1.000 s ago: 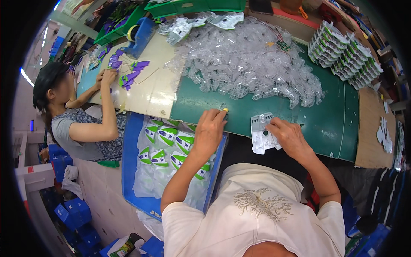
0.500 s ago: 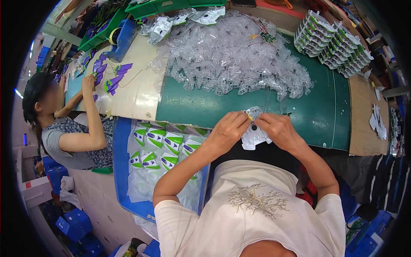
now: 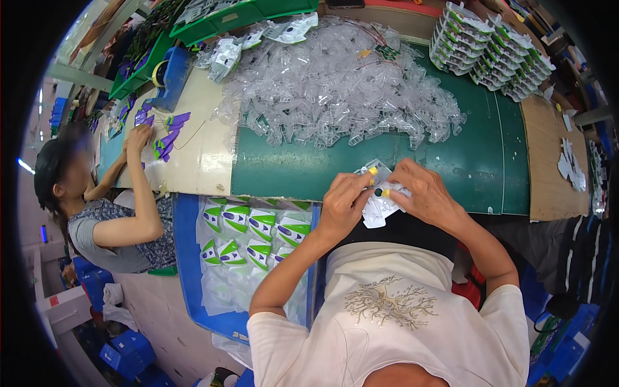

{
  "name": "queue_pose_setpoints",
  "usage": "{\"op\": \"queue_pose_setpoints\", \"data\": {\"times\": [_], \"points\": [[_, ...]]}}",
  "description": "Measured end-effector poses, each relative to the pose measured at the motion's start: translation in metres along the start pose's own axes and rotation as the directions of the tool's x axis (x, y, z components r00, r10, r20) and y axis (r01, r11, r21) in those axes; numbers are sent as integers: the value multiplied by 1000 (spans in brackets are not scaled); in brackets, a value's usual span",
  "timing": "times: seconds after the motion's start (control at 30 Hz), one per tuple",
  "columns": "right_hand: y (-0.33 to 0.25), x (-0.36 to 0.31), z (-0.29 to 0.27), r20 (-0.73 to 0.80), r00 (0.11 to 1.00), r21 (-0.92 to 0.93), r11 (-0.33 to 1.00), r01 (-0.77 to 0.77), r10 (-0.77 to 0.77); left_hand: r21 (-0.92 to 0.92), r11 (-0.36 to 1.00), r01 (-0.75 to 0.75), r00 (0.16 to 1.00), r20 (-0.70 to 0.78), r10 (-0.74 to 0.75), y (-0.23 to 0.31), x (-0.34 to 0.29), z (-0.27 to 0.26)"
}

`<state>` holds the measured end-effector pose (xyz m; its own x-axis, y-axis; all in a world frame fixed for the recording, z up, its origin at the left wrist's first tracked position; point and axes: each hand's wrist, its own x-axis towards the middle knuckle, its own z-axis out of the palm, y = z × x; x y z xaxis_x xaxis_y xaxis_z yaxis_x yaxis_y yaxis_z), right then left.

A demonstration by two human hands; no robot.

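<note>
At the near edge of the green table I hold a white plastic housing (image 3: 378,215) with a dark round spot near its middle. My left hand (image 3: 342,205) grips its left side, fingers bent. My right hand (image 3: 423,191) is closed on the right side, thumb and fingers pressed against it. Yellow covers show at a fingertip of each hand. A clear plastic piece (image 3: 382,169) lies at the housing's far end, partly hidden by my fingers. Beyond my hands spreads a large heap of clear plastic parts (image 3: 335,84).
Stacked white-and-green housings (image 3: 461,39) stand at the far right. Left of me, a blue bin (image 3: 193,290) holds rows of white-and-green pieces (image 3: 261,222). A co-worker (image 3: 119,226) handles purple parts (image 3: 169,137) beside a blue tape dispenser (image 3: 173,77). Green trays (image 3: 242,14) line the back.
My right hand has shifted slightly, uncovering its yellow fingertip and the clear piece at the housing's far end. The housing stays in my hands. The whole view has shifted slightly.
</note>
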<state>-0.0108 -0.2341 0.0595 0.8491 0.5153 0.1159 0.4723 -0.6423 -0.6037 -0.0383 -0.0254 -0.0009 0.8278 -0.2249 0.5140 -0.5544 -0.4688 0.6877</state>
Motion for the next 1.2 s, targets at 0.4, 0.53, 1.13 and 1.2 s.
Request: {"op": "queue_pose_setpoints", "data": {"times": [0.4,0.53,1.13,1.2], "points": [[-7,-5,-21,63,998,189,982,4,-16,-42,998,35,940,340,-19,5,22,-14],[-17,-10,-32,117,992,515,851,-103,50,-3,999,42,927,374,-38,6,22,-16],[11,-51,10,-192,960,163,971,-173,203,-4,998,62,956,287,-59,4,16,-12],[17,-55,29,-123,954,319,921,-222,273,-18,990,137,942,312,-125,-2,6,-7]]}}
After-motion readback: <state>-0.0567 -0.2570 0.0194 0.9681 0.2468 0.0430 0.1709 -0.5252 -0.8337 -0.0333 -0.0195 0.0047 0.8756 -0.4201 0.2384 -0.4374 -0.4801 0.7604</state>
